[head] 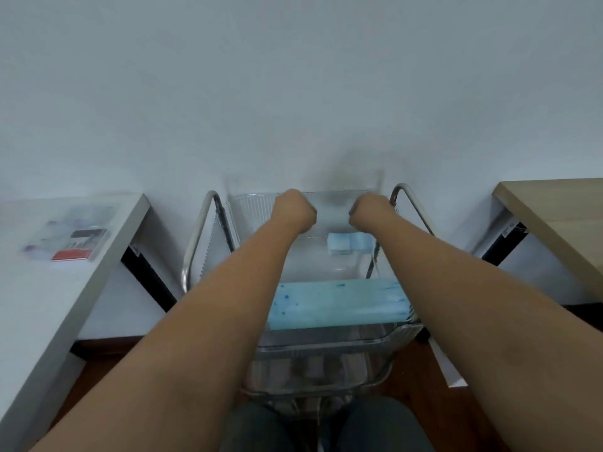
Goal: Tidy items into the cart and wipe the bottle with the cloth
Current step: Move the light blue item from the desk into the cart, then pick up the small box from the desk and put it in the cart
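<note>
At far left, a white table carries a blurred clear packet with a red-and-black card near its far right edge. Centre, a clear ribbed cart with metal side rails stands against the wall. The left hand and right hand, both curled into fists, meet the cart's far rim; whether they grip it cannot be told. A folded light-blue cloth lies in the top tray toward its right edge; a blue speckled pad spans the near edge. At right, a wooden table.
</note>
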### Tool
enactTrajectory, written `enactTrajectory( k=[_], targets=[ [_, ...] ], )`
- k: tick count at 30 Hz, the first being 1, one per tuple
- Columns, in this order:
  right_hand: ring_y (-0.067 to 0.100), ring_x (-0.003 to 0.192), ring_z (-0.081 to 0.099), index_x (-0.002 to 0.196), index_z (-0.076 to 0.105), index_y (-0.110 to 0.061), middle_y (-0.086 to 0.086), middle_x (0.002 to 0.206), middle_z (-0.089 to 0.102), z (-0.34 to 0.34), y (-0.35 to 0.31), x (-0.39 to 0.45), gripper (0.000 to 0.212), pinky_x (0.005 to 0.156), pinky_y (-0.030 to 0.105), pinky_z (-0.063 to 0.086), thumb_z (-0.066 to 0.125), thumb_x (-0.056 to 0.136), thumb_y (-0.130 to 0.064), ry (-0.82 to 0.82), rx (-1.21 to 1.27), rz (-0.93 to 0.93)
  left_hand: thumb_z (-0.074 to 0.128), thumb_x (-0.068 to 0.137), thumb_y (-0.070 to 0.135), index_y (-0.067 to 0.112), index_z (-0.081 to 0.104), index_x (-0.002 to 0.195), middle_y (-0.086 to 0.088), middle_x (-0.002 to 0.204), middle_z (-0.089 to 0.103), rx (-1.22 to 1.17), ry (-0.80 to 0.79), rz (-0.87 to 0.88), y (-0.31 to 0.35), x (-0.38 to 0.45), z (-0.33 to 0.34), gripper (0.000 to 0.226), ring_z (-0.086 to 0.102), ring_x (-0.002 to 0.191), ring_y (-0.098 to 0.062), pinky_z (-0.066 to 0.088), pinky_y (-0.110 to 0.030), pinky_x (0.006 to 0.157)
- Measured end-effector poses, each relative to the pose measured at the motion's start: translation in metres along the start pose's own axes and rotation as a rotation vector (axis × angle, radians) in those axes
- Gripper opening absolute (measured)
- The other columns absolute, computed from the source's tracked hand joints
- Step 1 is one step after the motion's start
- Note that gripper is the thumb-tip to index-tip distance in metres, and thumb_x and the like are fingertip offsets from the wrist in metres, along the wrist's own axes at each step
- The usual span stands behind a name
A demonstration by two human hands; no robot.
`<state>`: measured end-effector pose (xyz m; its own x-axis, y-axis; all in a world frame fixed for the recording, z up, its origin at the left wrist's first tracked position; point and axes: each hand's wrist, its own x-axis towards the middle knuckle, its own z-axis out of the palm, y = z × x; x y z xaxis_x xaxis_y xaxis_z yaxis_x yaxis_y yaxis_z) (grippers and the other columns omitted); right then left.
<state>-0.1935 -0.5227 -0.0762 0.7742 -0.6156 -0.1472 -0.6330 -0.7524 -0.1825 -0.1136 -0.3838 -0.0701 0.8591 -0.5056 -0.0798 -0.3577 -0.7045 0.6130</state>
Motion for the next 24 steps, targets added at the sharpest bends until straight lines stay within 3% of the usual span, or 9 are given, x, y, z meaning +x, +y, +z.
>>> enactTrajectory(
  k=[3,5,9,14,17,19,21,24],
  targets=[
    [0.025,0.082,0.065,0.102,0.070,-0.014,0.004,0.089,0.066,-0.022,-0.011,-0.016,0.019,0.070,0.032,0.056,0.062,0.086,-0.013,0.002,0.512,-0.005,0.071,0.079,0.002,0.012,0.077,0.096,-0.006,0.095,0.074,-0.155,0.056,0.078,-0.003,-0.029,-0.043,0.020,0.069,0.084,-0.018,0.055,-0.022,0.073],
    [0.022,0.070,0.061,0.100,0.070,-0.015,0.007,0.084,0.065,-0.031,-0.025,-0.032,0.016,0.062,0.030,0.054,0.065,0.085,-0.013,-0.020,0.738,-0.042,0.073,0.079,0.005,0.015,0.077,0.094,-0.001,0.086,0.072,-0.197,0.092,0.135,-0.012,-0.048,-0.074,0.019,0.066,0.072,-0.011,0.051,-0.014,0.062],
    [0.019,0.056,0.053,0.093,0.069,-0.013,0.007,0.074,0.060,-0.041,-0.073,-0.060,0.015,0.057,0.027,0.046,0.060,0.083,-0.006,-0.041,0.990,-0.163,0.074,0.079,0.010,0.023,0.074,0.085,0.003,0.074,0.070,-0.311,0.227,0.232,-0.047,-0.083,-0.129,0.014,0.065,0.063,-0.011,0.055,-0.021,0.069],
    [0.019,0.058,0.055,0.087,0.069,-0.015,0.006,0.072,0.061,-0.048,-0.148,-0.091,0.019,0.058,0.025,0.048,0.056,0.080,-0.002,-0.080,1.108,-0.348,0.074,0.081,0.016,0.028,0.074,0.083,0.005,0.077,0.070,-0.337,0.482,0.188,-0.123,-0.107,-0.184,0.012,0.064,0.066,-0.006,0.054,-0.021,0.074],
    [0.018,0.061,0.059,0.087,0.069,-0.014,0.008,0.073,0.063,-0.045,-0.190,-0.105,0.020,0.060,0.026,0.050,0.054,0.080,-0.001,-0.127,1.133,-0.430,0.071,0.082,0.020,0.032,0.073,0.081,0.010,0.072,0.066,-0.268,0.571,0.085,-0.173,-0.117,-0.211,0.012,0.057,0.058,0.003,0.050,-0.013,0.059],
    [0.018,0.061,0.060,0.087,0.068,-0.013,0.009,0.072,0.063,-0.039,-0.215,-0.108,0.020,0.059,0.025,0.050,0.054,0.079,0.000,-0.155,1.142,-0.460,0.069,0.083,0.023,0.032,0.071,0.083,0.011,0.068,0.062,-0.161,0.598,0.017,-0.206,-0.121,-0.225,0.010,0.056,0.058,0.001,0.042,-0.009,0.052],
    [0.020,0.061,0.061,0.087,0.068,-0.011,0.009,0.071,0.063,-0.031,-0.240,-0.110,0.020,0.060,0.024,0.051,0.054,0.079,0.000,-0.186,1.151,-0.463,0.069,0.085,0.025,0.026,0.072,0.089,0.012,0.070,0.062,-0.089,0.626,-0.072,-0.238,-0.123,-0.237,0.006,0.058,0.064,-0.002,0.038,-0.013,0.051],
    [0.021,0.060,0.058,0.089,0.065,-0.009,0.009,0.068,0.059,-0.012,-0.274,-0.108,0.018,0.058,0.026,0.050,0.053,0.080,0.002,-0.259,1.135,-0.421,0.071,0.085,0.031,0.017,0.072,0.104,0.004,0.085,0.066,-0.037,0.597,-0.226,-0.277,-0.121,-0.246,0.023,0.060,0.077,-0.017,0.042,-0.021,0.059]
  ],
)
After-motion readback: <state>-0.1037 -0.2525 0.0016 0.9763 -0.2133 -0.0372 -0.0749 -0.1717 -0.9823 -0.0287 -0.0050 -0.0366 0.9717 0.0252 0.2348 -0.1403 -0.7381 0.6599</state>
